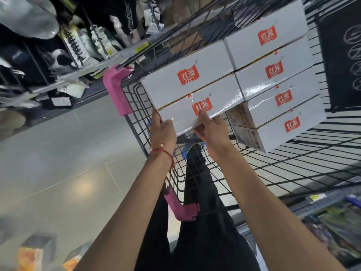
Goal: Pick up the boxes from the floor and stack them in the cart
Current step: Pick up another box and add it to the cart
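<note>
Head view shows the white box [195, 90] with red logos held over the near left part of the wire cart [134, 106], just beside the stacked boxes [277, 83] of the same kind to its right. The left hand [163, 131] grips its near left corner, fingers curled round the edge. The right hand [212, 131] pinches the near edge, thumb [203, 114] on top and the other fingers underneath. Whether the box's underside rests on anything cannot be told.

Pink corner guards [117, 90] cap the cart's rim. Further out, on the tiled floor [58, 153] at the near left, blurred orange-faced boxes [32, 255] wait to be picked up, and shelves of goods [78, 45] line the far left.

The likely trouble comes from the grip. Both hands hold only the near edge, so the far end has no support I can see, and the glossy face could slide out of the pinch and drop. If the box is lowered askew, it may catch on its right-hand neighbour and sit tilted, making any later layer lean. Fingers left beneath it could be trapped against the wire or whatever lies below
</note>
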`<act>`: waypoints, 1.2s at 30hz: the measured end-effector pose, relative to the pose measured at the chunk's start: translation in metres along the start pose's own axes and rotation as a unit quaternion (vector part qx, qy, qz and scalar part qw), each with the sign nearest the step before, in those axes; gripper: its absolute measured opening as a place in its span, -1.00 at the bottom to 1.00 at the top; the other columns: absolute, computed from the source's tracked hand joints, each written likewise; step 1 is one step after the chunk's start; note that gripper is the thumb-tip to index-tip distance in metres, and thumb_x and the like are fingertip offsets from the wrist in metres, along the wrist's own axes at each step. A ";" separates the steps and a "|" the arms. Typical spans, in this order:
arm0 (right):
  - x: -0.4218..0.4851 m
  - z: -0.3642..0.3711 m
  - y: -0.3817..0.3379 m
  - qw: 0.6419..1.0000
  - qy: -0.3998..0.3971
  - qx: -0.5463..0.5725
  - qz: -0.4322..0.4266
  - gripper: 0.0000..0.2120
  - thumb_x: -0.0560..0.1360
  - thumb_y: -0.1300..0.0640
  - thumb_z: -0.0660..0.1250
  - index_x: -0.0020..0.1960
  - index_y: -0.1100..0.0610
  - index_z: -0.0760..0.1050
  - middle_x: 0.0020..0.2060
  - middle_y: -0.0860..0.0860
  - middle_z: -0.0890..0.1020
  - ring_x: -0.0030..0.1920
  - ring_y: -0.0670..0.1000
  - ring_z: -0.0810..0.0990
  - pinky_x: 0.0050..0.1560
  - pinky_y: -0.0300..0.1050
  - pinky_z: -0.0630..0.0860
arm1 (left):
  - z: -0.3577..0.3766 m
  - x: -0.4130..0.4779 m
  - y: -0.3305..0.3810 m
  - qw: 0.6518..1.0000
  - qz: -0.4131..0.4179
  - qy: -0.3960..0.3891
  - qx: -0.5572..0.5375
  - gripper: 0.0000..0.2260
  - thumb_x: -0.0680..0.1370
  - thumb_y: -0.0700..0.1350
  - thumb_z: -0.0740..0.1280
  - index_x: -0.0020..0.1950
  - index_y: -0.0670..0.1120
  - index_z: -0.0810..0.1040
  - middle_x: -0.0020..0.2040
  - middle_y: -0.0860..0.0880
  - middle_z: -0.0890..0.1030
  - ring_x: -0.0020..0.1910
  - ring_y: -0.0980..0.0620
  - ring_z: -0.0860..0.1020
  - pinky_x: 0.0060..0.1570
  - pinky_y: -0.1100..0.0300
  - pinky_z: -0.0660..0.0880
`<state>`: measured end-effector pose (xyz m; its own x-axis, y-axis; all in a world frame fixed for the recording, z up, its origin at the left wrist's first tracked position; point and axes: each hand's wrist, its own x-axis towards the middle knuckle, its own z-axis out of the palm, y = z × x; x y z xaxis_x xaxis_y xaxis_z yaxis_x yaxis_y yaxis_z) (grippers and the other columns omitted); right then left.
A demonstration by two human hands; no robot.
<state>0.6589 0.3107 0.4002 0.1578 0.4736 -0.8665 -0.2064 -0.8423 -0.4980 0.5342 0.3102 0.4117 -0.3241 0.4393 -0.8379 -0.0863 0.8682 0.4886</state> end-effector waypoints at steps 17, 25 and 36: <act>-0.134 -0.014 0.001 0.999 -0.038 -0.038 -0.005 -0.77 0.64 0.24 0.33 0.29 0.13 0.53 0.08 0.07 0.66 0.00 0.00 0.65 0.04 -0.17 0.60 | -0.066 -0.133 0.013 0.996 0.058 -0.030 -0.068 -0.78 0.64 -0.23 0.24 0.03 0.09 0.56 -0.04 0.10 0.60 0.07 0.02 0.55 0.20 0.04 0.50; -0.208 -0.034 0.005 0.982 -0.127 -0.113 -0.085 -0.84 0.62 0.23 0.35 0.19 0.10 0.60 -0.02 0.00 0.71 -0.09 -0.08 0.71 -0.03 -0.18 0.61 | -0.107 -0.239 -0.026 0.979 0.068 0.004 -0.190 -0.83 0.64 -0.24 0.23 0.09 -0.03 0.58 0.10 -0.02 0.65 0.00 0.02 0.61 0.10 0.09 0.51; -0.305 0.002 0.066 0.915 -0.262 -0.290 -0.103 -0.88 0.63 0.19 0.34 0.12 0.05 0.60 0.15 0.10 0.69 0.02 -0.02 0.68 0.22 -0.04 0.55 | -0.174 -0.310 -0.123 0.923 0.051 0.084 -0.371 -0.80 0.64 -0.20 0.26 0.21 -0.06 0.59 0.21 -0.06 0.65 0.18 -0.05 0.63 0.10 0.12 0.54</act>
<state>0.5956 0.1114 0.6314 -0.3804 0.5676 -0.7301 0.3466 -0.6445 -0.6816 0.4813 0.0268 0.6532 -0.5027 0.4130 -0.7594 -0.6492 0.3997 0.6471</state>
